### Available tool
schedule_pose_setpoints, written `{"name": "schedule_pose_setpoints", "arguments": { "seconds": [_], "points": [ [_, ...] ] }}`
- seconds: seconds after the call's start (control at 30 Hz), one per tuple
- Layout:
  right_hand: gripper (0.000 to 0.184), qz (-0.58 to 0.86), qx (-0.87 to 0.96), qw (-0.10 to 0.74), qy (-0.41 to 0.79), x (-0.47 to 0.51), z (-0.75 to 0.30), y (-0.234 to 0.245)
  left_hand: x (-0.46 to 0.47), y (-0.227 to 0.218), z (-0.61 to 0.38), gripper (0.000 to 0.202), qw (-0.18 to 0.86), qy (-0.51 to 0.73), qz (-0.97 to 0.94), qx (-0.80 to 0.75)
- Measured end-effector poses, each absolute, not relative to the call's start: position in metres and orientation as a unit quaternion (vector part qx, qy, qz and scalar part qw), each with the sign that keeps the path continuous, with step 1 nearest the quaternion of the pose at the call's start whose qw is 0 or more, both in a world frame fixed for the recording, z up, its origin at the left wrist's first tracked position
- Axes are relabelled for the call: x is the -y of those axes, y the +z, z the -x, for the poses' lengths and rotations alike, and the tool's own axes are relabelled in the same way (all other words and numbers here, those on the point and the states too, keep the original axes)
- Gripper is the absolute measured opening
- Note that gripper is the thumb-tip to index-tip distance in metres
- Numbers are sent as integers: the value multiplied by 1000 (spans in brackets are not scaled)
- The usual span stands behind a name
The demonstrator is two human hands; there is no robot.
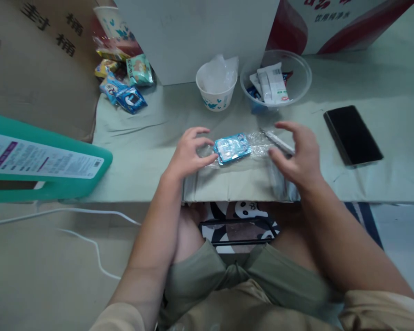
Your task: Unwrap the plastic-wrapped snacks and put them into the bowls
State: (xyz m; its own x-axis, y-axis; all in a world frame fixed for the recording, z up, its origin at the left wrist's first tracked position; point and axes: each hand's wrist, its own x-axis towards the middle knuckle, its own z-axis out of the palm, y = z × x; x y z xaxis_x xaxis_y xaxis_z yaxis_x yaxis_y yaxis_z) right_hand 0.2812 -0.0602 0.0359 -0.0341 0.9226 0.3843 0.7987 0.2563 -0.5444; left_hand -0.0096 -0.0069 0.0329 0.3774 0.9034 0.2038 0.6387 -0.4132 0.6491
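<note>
A small blue snack packet point(232, 147) lies inside a clear plastic bag point(258, 143) on the green-covered table point(152, 147). My left hand point(189, 154) rests at the bag's left end, fingers curled, thumb and fingertips touching the packet's edge. My right hand point(298, 156) hovers at the bag's right end with fingers spread and bent, holding nothing that I can see. A thin white strip point(278, 140) lies just under its fingertips.
A paper cup point(216, 92) with clear plastic inside and a clear bowl point(296, 69) of packets stand behind. Loose snack packets point(126, 87) pile at the back left. A black phone point(352, 134) lies right. A teal stool point(48, 161) stands left.
</note>
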Motion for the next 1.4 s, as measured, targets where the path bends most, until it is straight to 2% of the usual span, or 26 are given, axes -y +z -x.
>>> {"name": "schedule_pose_setpoints", "arguments": {
  "seconds": [0.07, 0.13, 0.2, 0.33, 0.47, 0.53, 0.57, 0.63, 0.67, 0.7, 0.77, 0.87, 0.97, 1.07, 1.17, 1.2, 1.3, 1.4],
  "points": [
    [51, 590, 754, 276, 84, 62, -279, 35, 17, 41, 6, 4, 221, 262, -812, -472],
    [34, 576, 782, 222, 81, 65, -277, 33, 29, 49, 5, 11, 223, 280, -817, -452],
    [17, 553, 806, 202, 60, 70, -276, 34, 43, 58, 3, 12, 248, 298, -814, -433],
    [24, 472, 854, 206, 80, 83, -271, 42, 70, 73, 1, 11, 344, 236, -807, -417],
    [36, 512, 843, 50, 159, 90, -262, 47, 79, 78, 1, 11, 569, 6, -722, -393],
    [38, 558, 814, -1, 158, 89, -258, 46, 73, 76, -1, 16, 566, 41, -704, -427],
    [38, 578, 802, -6, 154, 87, -255, 45, 67, 73, -3, 18, 510, 113, -719, -459],
    [42, 611, 778, 4, 144, 83, -250, 44, 54, 66, -9, 17, 335, 254, -755, -503],
    [45, 623, 769, 10, 141, 81, -248, 43, 46, 61, -13, 21, 256, 280, -775, -505],
    [48, 633, 761, 13, 141, 78, -246, 42, 40, 56, -17, 31, 207, 270, -798, -497],
    [53, 649, 748, 20, 139, 75, -242, 39, 28, 45, -23, 52, 185, 200, -836, -477],
    [53, 650, 746, 71, 127, 69, -240, 34, 18, 33, -23, 59, 225, 132, -836, -482],
    [44, 609, 770, 157, 107, 63, -240, 27, 12, 29, -12, 59, 286, 143, -820, -475],
    [43, 541, 806, 216, 100, 58, -241, 19, 11, 30, 0, 47, 352, 169, -794, -467],
    [49, 499, 826, 239, 109, 55, -239, 10, 15, 32, 1, 10, 394, 218, -739, -502],
    [51, 492, 828, 241, 116, 55, -238, 8, 16, 34, -1, 4, 415, 248, -703, -522],
    [56, 487, 829, 240, 135, 53, -235, 1, 18, 40, -12, 10, 519, 324, -532, -585],
    [57, 489, 826, 237, 149, 53, -234, -2, 18, 47, -20, 10, 640, 335, -370, -584]
  ]
}}
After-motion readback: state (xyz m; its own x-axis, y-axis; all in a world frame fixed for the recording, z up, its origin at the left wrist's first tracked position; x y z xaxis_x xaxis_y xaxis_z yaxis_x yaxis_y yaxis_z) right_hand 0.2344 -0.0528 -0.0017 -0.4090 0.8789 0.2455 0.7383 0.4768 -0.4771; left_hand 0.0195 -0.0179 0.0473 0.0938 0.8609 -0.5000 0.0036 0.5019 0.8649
